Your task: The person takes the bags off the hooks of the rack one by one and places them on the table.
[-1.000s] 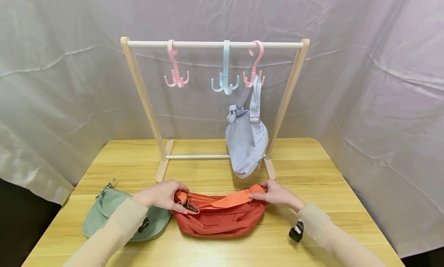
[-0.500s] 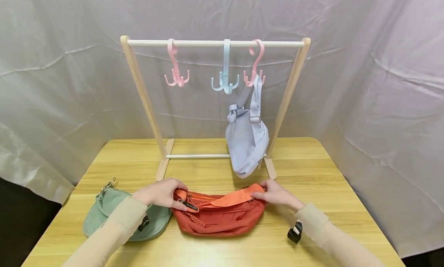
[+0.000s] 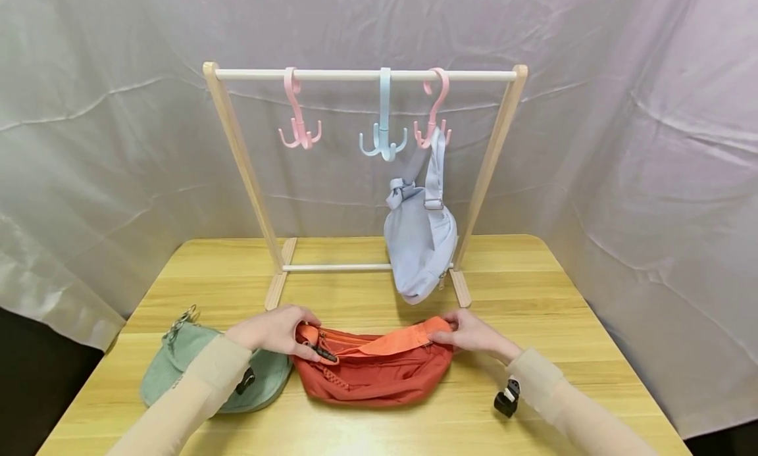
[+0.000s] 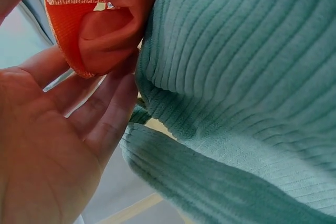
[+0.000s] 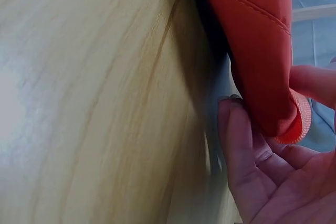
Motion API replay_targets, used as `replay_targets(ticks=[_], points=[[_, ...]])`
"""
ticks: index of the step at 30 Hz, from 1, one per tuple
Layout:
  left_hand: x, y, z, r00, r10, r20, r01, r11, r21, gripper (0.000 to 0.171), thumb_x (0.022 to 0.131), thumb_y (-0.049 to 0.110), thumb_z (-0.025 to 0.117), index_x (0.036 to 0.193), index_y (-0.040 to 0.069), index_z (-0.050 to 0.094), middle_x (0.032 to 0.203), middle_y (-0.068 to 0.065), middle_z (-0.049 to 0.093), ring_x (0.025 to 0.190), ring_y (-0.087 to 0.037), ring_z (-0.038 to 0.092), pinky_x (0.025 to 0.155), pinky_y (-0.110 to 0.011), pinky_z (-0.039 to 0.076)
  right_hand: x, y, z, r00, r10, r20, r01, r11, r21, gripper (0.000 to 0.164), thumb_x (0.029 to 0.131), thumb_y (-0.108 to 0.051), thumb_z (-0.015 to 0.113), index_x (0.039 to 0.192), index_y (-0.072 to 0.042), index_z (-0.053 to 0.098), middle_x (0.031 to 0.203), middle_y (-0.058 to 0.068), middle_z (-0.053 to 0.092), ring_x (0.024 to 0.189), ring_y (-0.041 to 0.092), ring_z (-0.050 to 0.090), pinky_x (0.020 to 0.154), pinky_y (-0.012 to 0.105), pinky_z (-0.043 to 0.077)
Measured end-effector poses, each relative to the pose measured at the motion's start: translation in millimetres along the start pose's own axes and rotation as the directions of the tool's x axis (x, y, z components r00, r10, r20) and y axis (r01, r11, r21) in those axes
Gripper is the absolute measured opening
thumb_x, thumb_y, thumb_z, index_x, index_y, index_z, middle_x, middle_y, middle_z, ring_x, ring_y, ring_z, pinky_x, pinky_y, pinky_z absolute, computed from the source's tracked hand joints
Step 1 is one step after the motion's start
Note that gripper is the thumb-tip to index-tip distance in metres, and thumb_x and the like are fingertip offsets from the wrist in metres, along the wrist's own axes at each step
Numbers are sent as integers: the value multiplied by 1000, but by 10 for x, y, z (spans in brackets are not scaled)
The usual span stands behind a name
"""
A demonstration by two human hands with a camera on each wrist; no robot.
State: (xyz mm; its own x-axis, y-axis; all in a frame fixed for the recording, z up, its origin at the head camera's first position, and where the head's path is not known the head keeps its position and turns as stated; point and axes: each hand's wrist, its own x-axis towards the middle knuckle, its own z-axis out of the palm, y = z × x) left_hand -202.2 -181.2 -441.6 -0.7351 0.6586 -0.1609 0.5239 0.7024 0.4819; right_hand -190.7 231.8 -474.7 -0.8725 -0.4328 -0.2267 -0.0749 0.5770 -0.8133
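Note:
A red waist bag point(image 3: 379, 380) with an orange strap point(image 3: 397, 341) along its top lies on the table in the head view. My left hand point(image 3: 275, 331) grips its left end, thumb in front by the black buckle point(image 3: 324, 353) and fingers behind. At the other end my right hand point(image 3: 478, 336) pinches the corner and strap; the right wrist view shows fingers point(image 5: 239, 140) under and behind the red fabric point(image 5: 257, 51). A green corduroy bag point(image 3: 172, 364) lies left of the red one, partly hidden by my left forearm, and fills much of the left wrist view.
Behind stands a wooden rack with a white top bar point(image 3: 343, 75). From it hang a left pink hook point(image 3: 300, 124), a blue hook point(image 3: 383, 124) and a right pink hook point(image 3: 435, 107). A pale blue bag point(image 3: 408, 245) hangs by its strap on the right pink hook.

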Motion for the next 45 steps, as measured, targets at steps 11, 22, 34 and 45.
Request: replay_targets(ticks=[11,22,34,45], points=[[31,27,-77,999,17,-29,-17,1000,-13,59,92,52,66,124,1,68,122,-13,69,108,-27,66,93,-46,53,-65,66,-65,997,68,-20,-64,987,146,62,94,-28,71,132,17,51,96,11,69,77,12,67,74,33,62],[136,73,-155,991,77,-105,-74,997,33,32,98,25,65,118,2,69,110,-9,73,93,-15,66,84,-36,55,-119,45,-206,997,11,-80,1,990,143,43,96,-25,68,120,10,60,96,13,71,83,23,71,76,35,62],[400,279,-359,960,170,-221,-152,984,93,18,98,20,64,109,8,73,104,-3,74,93,-16,68,84,-36,56,-184,-95,-367,972,-13,-235,63,977,204,41,98,-16,63,123,15,56,114,36,64,90,24,73,84,42,61],[596,412,-427,942,166,-291,-151,986,71,17,98,18,63,109,9,73,104,-5,75,95,-18,69,87,-41,57,-226,-278,-488,911,-71,-406,154,972,177,34,98,-8,60,121,17,56,108,34,67,82,-1,69,78,25,60]])
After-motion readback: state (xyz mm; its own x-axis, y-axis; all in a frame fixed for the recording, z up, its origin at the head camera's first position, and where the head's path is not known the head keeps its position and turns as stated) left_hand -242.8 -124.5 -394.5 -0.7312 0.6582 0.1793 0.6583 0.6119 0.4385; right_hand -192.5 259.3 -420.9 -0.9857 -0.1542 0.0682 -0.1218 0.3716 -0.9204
